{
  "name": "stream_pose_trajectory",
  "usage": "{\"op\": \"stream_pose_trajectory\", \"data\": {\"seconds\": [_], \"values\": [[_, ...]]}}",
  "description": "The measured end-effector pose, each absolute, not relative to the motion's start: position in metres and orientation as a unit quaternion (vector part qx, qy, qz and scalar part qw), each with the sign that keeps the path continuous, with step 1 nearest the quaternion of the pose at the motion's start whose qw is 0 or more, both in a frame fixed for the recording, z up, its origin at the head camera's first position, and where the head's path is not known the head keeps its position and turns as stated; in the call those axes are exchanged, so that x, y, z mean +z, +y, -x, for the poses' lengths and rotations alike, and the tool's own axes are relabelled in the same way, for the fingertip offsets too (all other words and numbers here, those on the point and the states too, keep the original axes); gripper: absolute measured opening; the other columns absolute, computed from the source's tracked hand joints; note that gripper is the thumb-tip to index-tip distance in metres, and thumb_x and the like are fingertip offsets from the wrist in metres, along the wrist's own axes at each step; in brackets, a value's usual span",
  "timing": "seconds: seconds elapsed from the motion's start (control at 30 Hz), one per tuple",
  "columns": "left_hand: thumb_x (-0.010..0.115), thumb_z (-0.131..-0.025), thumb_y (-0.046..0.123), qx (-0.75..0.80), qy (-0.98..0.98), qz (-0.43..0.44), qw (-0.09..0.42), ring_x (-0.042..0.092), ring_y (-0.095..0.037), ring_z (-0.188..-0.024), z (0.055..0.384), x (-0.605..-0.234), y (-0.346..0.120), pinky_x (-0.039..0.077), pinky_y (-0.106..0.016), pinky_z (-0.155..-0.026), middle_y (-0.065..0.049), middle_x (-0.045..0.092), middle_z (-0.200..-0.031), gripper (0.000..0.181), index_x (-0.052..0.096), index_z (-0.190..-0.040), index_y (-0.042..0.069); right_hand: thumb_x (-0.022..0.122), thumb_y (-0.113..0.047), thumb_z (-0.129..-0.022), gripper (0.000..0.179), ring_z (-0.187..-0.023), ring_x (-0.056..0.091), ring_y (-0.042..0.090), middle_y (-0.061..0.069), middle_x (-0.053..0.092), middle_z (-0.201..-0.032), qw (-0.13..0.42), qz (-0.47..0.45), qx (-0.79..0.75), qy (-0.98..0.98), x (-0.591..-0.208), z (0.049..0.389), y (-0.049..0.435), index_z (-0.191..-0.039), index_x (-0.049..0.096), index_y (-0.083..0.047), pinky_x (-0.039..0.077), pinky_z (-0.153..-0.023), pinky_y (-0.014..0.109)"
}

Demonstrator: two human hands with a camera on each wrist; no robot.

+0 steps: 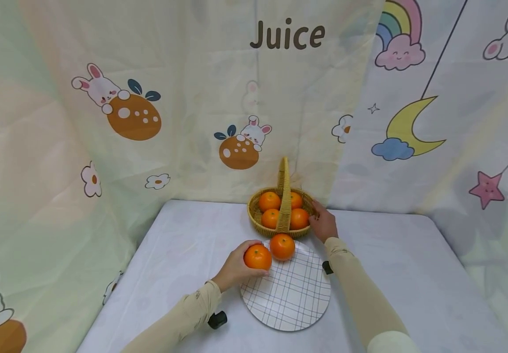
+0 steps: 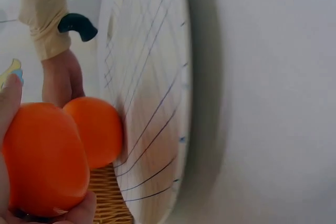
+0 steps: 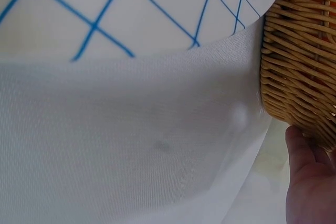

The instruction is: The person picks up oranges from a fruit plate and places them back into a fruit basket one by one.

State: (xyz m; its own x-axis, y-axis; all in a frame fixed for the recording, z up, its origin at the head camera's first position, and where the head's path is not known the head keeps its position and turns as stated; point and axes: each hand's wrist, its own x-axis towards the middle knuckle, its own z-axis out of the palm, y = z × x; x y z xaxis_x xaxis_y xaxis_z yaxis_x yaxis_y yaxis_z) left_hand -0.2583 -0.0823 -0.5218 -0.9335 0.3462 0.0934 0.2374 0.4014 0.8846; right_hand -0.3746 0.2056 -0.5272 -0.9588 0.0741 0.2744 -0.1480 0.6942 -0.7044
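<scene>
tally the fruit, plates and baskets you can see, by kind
Oranges: 6 (4 in the basket, 1 on the plate, 1 in the left hand)
Plates: 1
Baskets: 1
Total: 8

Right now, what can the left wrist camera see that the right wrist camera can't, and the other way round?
Only the left wrist view shows the left hand holding an orange, a second orange resting on the plate, and the beige sleeve on the other arm.

Only the right wrist view shows the right hand's fingers up against the wicker basket; in the left one, oranges block that spot.

Both show part of the plate, basket, right hand and white tablecloth.
</scene>
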Motion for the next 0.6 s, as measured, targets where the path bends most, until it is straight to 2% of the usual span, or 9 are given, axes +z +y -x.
{"op": "stream_pose_trajectory", "data": {"seconds": [0.2, 0.27, 0.6], "values": [[0.077, -0.060, 0.041, 0.533, 0.831, -0.159, 0.014, 0.049, -0.015, -0.100, 0.280, -0.506, -0.079, 0.045, -0.037, -0.080, 0.009, 0.046, -0.117, 0.078, 0.040, -0.126, 0.025, 0.046, -0.006, -0.081, 0.052, -0.071, 0.045, 0.022, -0.001, 0.037, -0.135, 0.145, -0.022, 0.397, -0.906, -0.528, 0.374, 0.207, -0.132, 0.038, -0.012, 0.034, -0.060, 0.031], [0.077, -0.060, 0.042, 0.540, 0.828, -0.154, -0.003, 0.049, -0.015, -0.099, 0.294, -0.510, -0.078, 0.046, -0.036, -0.079, 0.010, 0.045, -0.117, 0.078, 0.039, -0.126, 0.028, 0.046, -0.006, -0.082, 0.052, -0.073, 0.046, 0.023, -0.001, 0.036, -0.135, 0.145, -0.024, 0.398, -0.905, -0.528, 0.374, 0.207, -0.133, 0.038, -0.012, 0.034, -0.061, 0.032], [0.073, -0.065, 0.042, 0.558, 0.820, -0.109, -0.073, 0.049, -0.015, -0.100, 0.341, -0.489, -0.061, 0.045, -0.037, -0.082, 0.006, 0.044, -0.119, 0.074, 0.036, -0.127, 0.025, 0.046, -0.006, -0.081, 0.052, -0.057, 0.039, 0.021, -0.001, 0.038, -0.134, 0.151, -0.024, 0.404, -0.902, -0.530, 0.374, 0.208, -0.133, 0.038, -0.013, 0.033, -0.055, 0.031]]}}
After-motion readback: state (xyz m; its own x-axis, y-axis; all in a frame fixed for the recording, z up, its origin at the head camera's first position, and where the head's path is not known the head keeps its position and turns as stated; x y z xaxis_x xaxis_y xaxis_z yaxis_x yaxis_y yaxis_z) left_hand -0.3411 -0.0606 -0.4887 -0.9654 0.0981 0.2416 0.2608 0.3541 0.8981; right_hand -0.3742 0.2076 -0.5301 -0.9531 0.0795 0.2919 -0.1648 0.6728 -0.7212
